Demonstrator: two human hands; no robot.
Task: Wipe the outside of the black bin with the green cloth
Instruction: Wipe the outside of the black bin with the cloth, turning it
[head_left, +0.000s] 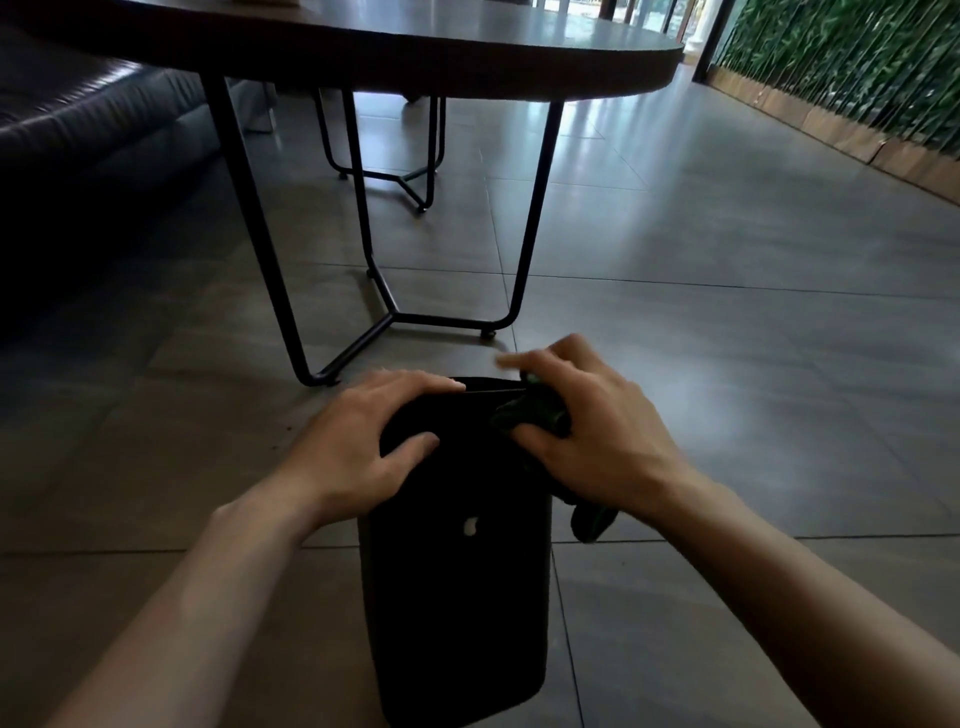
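Note:
The black bin (457, 597) lies on its side on the grey tiled floor, its length running away from me, a small white mark on its upper face. My left hand (363, 447) rests on the bin's far left part, fingers spread over its edge. My right hand (587, 431) presses the green cloth (535, 413) against the bin's far right corner. A tail of the cloth (592, 522) hangs down below my right wrist beside the bin.
A round dark table (467, 47) on thin black metal legs (395, 317) stands just beyond the bin. A dark sofa (93, 135) fills the left. A wall of green plants with a wooden base (857, 135) runs along the right.

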